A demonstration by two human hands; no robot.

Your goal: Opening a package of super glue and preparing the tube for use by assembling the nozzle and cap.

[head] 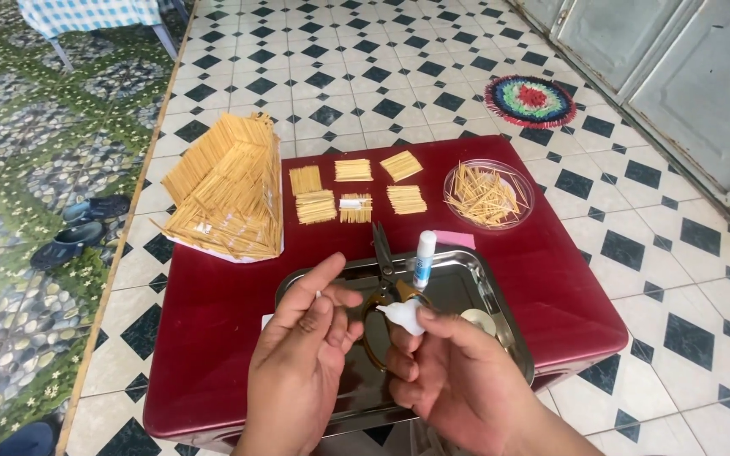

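My left hand (306, 338) hovers over the steel tray (487, 291), pinching a tiny pale piece between thumb and forefinger. My right hand (454, 371) grips a small white glue bottle (405, 317), its tip pointing left toward the left hand. Under the hands, scissors (382, 253) lie in the tray. A second white glue bottle with a blue band (423, 257) stands at the tray's far edge. A toothpick house (230, 186) sits at the far left of the dark red table (213, 304).
Several flat toothpick panels (356, 194) lie in rows beyond the tray. A clear bowl of loose toothpicks (488, 194) stands at the far right. A pink slip (454, 240) lies near it. A tape roll (476, 319) rests in the tray. Sandals (78, 232) and a round mat (530, 100) lie on the floor.
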